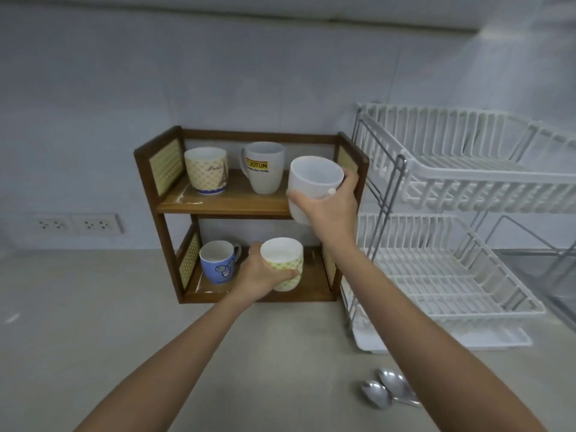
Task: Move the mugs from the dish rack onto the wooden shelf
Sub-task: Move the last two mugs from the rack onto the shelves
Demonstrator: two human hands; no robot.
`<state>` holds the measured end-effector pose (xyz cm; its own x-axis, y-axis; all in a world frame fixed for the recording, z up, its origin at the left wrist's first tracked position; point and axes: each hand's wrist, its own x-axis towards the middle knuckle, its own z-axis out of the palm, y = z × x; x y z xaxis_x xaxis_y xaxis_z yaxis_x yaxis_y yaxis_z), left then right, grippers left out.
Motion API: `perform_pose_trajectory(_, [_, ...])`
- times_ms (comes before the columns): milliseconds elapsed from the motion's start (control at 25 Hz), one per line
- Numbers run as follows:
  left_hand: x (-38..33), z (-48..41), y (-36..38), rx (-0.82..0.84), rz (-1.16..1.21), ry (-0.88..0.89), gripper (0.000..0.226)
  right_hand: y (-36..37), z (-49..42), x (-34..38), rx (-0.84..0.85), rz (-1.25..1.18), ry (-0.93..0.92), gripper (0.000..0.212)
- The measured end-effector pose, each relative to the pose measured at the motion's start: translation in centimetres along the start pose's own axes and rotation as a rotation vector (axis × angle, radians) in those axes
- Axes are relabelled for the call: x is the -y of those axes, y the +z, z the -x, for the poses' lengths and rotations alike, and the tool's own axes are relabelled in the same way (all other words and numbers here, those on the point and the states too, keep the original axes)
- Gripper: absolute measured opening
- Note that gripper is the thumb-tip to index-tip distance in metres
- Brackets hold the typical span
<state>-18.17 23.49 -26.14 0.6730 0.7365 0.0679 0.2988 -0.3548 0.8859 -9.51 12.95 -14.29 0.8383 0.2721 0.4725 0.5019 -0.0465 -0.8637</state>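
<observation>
1. Hands first: the right hand [327, 207] is wrapped around a plain white mug [311, 185], holding it tilted at the right end of the wooden shelf's [146, 182] upper board, its base past the front edge and seemingly not set down.
2. Left hand [260, 274] grips a yellow patterned mug [285, 261] upright at the front of the shelf's lower board; whether its base touches the wood I cannot tell.
3. Just left of that mug, on the same lower board, stands a blue mug [216, 261] with a cartoon face.
4. On the shelf's upper board, a cream patterned mug [206, 169] stands at the left and a white mug with a yellow label [263, 168] stands in the middle.
5. Right of the shelf, just beside it, stands the white two-tier dish rack [452, 213]; no mugs show in its tiers.
6. In front of the shelf and to its right, two metal spoons [388, 391] lie side by side on the counter [93, 307].
7. Left of the shelf, wall sockets [78, 225] sit low on the wall.
</observation>
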Motion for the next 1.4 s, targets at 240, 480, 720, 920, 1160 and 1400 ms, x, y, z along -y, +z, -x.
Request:
perform_pose_trajectory(240, [0.5, -3.4, 1.2, -0.001, 0.037, 0.032, 0.089, 3.1, -7.4, -1.9, -0.035, 0.150, 0.068, 0.096])
perform_pose_trajectory(480, [1.1, -5.2, 2.0, 0.060, 0.039, 0.036, 0.087, 3.9, -9.4, -3.6, 0.031, 0.158, 0.092, 0.099])
perform_pose_trajectory(720, [1.1, -6.4, 4.3, 0.050, 0.020, -0.018, 0.096, 1.7, 1.4, -7.7, -0.211, 0.244, -0.261, 0.046])
perform_pose_trajectory(920, [1.7, -6.6, 7.0, 0.064, -0.041, -0.001, 0.089, 0.2, 14.1, -18.1, 0.260, 0.573, 0.090, 0.043])
perform_pose_trajectory(1160, [3.2, -6.9, 10.7, 0.051, -0.006, -0.078, 0.085, 0.4, 17.6, -22.9, 0.597, 0.914, 0.138, 0.080])
perform_pose_trajectory(1400, [4.9, -8.4, 12.4, 0.036, -0.029, -0.098, 0.086, 0.5, 17.2, -23.3, 0.620, 0.949, 0.135, 0.086])
